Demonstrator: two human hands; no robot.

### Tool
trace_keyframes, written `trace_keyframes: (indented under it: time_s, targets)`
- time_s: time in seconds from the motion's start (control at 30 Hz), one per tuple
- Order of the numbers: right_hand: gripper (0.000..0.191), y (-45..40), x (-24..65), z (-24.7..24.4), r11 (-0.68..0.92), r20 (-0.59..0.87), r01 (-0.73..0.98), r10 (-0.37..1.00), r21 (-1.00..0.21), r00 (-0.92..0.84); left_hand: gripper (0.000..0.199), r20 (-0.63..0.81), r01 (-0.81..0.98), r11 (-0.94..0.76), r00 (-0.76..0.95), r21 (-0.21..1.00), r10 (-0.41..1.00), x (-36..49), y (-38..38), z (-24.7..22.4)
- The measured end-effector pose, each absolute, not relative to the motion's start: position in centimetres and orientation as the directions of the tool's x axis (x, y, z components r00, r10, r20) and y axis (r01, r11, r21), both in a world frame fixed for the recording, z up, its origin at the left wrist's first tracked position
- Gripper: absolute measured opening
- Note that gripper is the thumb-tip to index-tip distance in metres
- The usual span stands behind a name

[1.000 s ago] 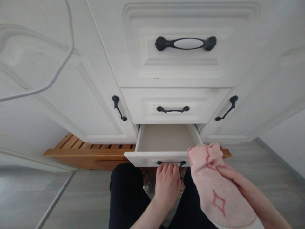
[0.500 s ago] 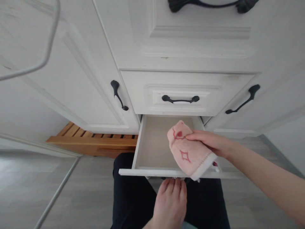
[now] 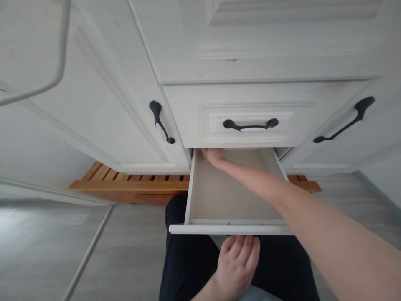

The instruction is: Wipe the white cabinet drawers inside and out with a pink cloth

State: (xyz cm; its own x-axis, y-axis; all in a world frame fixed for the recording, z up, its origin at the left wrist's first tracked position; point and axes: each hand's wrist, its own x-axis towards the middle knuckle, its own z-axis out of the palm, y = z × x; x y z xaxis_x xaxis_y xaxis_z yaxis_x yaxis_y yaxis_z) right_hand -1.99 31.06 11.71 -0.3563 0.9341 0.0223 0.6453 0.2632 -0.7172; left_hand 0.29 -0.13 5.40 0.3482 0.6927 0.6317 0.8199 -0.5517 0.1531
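Note:
A white drawer [image 3: 216, 229] is pulled out below the cabinet's other drawer fronts. At its front edge my left hand [image 3: 236, 259] has its fingers curled in, closed on the handle, which the hand and the edge hide. My right arm reaches across the drawer, and my right hand [image 3: 214, 155] is deep in its back left corner, beneath the front above. Its fingers are mostly hidden, and the pink cloth is out of sight, so whether the hand holds it does not show.
Above is a closed drawer front with a dark handle [image 3: 250, 125]. Cabinet doors with dark handles flank it, left [image 3: 161, 122] and right [image 3: 344, 119]. A slatted wooden rack [image 3: 128, 186] stands low behind the drawer. A pale metal rod [image 3: 89, 251] crosses the floor at left.
My right hand has moved from above the drawer's front right, where it held a pink cloth, to the back left inside. The cloth has gone from view. My left hand stays at the front.

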Motion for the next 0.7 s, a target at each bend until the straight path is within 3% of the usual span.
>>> trace_keyframes:
  time_s: [0.2,0.3,0.43,0.7]
  targets:
    - [0.045,29.6,-3.7,9.6,0.269,0.041,0.628,0.935,-0.730,-0.353,0.034,0.670,0.788,-0.614,0.435,0.039,0.601,-1.0,0.3,4.0]
    - [0.052,27.1,-2.1,8.6,0.347,0.070,0.527,0.877,-0.776,-0.475,0.033,0.709,0.767,-0.641,0.447,0.009,0.545,-1.1,0.8,3.4]
    - [0.052,22.4,0.8,8.2,0.444,0.096,0.314,0.689,-0.839,-0.718,0.028,0.781,0.757,-0.652,0.385,0.036,0.491,-0.7,1.1,2.0]
    - [0.040,17.5,3.2,10.2,0.377,0.009,0.095,0.265,-0.921,-0.964,0.026,0.768,0.753,-0.657,0.402,0.032,0.498,-0.8,1.1,1.6]
